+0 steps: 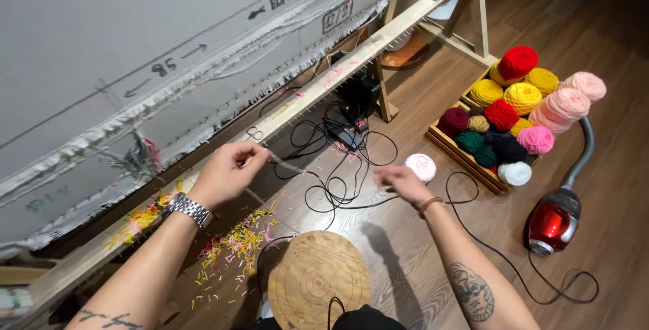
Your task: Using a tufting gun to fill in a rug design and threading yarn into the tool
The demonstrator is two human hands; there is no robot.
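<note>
Floor: wooden planks [608, 188] run under everything; a round wooden stool [318, 279] serves as landmark.
Frame: a wooden tufting frame [318, 90] with stretched white cloth [135, 46] stands beyond the stool.
Left hand: the left hand [226, 171], above and left of the stool, grip pinched on a thin pale strand [287, 164]; a metal watch [189, 208] on the wrist.
Right hand: the right hand [402, 185], above and right of the stool, fingers pressed together on the strand's other end, though blurred.
Strand: stretched between both hands, above the stool.
Scraps: yarn clippings [236, 245] left of the stool.
Yarn: a pink ball [421, 166] just beyond the right hand; a crate of coloured balls [503, 124] further right.
Others: black cables [331, 168], red vacuum cleaner [553, 220] far right.
</note>
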